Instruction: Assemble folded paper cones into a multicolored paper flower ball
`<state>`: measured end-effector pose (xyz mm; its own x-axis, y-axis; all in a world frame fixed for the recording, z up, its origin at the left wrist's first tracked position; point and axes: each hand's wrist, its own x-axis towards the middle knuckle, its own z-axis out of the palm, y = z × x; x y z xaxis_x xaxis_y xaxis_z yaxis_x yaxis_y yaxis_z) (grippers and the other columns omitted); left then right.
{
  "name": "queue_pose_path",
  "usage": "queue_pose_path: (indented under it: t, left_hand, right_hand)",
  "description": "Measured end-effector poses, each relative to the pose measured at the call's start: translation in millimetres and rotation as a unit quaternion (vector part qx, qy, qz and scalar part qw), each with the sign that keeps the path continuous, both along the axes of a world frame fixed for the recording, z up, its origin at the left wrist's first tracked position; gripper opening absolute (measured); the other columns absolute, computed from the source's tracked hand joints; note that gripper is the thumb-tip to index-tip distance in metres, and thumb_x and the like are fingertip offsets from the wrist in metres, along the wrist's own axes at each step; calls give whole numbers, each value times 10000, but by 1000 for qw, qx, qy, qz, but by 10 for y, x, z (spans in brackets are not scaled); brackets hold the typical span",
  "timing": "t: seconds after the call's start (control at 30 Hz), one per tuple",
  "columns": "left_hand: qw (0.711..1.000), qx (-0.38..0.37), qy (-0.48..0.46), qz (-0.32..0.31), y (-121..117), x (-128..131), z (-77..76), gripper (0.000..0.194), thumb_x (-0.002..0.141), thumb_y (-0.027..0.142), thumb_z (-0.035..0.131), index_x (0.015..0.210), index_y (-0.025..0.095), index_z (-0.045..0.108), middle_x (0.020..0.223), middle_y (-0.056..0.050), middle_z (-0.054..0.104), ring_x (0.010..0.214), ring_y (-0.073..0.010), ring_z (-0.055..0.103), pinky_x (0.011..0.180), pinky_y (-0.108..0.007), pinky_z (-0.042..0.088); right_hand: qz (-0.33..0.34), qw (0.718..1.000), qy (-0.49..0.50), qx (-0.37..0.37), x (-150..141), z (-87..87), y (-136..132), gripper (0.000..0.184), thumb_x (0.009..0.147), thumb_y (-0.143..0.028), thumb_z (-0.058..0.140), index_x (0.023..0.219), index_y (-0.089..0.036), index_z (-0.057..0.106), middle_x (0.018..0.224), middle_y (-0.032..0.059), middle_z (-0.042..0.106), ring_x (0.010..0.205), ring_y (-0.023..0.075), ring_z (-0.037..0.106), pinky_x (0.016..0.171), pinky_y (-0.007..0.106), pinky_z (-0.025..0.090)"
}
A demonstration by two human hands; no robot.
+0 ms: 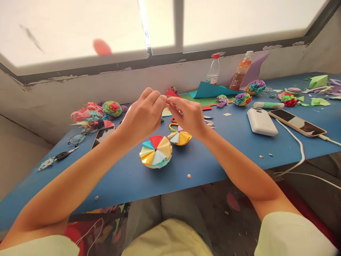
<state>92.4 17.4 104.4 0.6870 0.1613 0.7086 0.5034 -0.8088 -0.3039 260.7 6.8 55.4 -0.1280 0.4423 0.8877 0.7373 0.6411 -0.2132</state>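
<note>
My left hand (147, 111) and my right hand (189, 115) are raised above the table, fingertips meeting in a pinch. Whatever lies between them is too small and covered to identify. A pale edge shows beside my left palm; its kind is unclear. Below my hands, a round folded-paper ball (156, 152) in red, yellow, white and blue sits on the blue table (210, 153). Right behind it is a smaller folded-paper piece (180, 137) in yellow and white, under my right hand. Scissors with yellow and red handles (173, 124) lie behind that, partly hidden.
Paper flowers (113, 108), eyeglasses (77, 139) and keys (62, 155) lie at left. Colored sheets (210, 90) and two bottles (213, 71) are along the wall. To the right are a glue stick (268, 105), a white power bank (262, 121) and a cabled phone (297, 122).
</note>
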Motion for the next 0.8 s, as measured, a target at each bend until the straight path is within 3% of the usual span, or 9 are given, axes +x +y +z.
queue_pose_path:
  t: [0.13,0.3,0.47,0.67,0.8]
  left_hand:
    - [1000,-14,-1,-3,15,50,28,187,904,329,458,865,170,549,762,-64,557,786,-221,549,651,-361,458]
    - [999,-41,11,3,46,13,76,215,901,198,381,786,180,562,699,-54,547,757,-211,551,623,-348,455]
    - [994,-86,-66,-18,54,17,55,174,843,150,428,748,205,564,688,-15,581,675,-158,530,618,-314,460]
    - [950,-257,-175,-17,51,28,53,98,765,160,552,696,190,615,634,33,617,561,-90,485,484,-227,419]
    - [923,-332,-189,-31,41,36,17,99,770,157,584,677,161,619,618,28,604,569,-76,490,489,-222,420]
  right_hand:
    - [-27,998,-40,35,25,-24,40,259,937,-272,410,1023,-173,632,949,51,715,771,103,645,670,192,440]
    - [-29,998,-36,37,-5,-50,44,263,944,-300,412,1001,-176,636,918,50,709,744,97,629,641,194,428]
    - [-29,997,-33,56,-22,-59,24,270,950,-294,384,1005,-188,627,805,27,691,644,80,571,611,194,402]
    - [-75,990,-104,63,-17,-25,-22,270,948,-299,387,1009,-205,632,634,-3,615,575,83,519,588,219,346]
    - [-91,979,-146,107,-2,-47,-8,263,946,-261,391,1038,-226,634,597,-29,585,538,80,485,583,226,335]
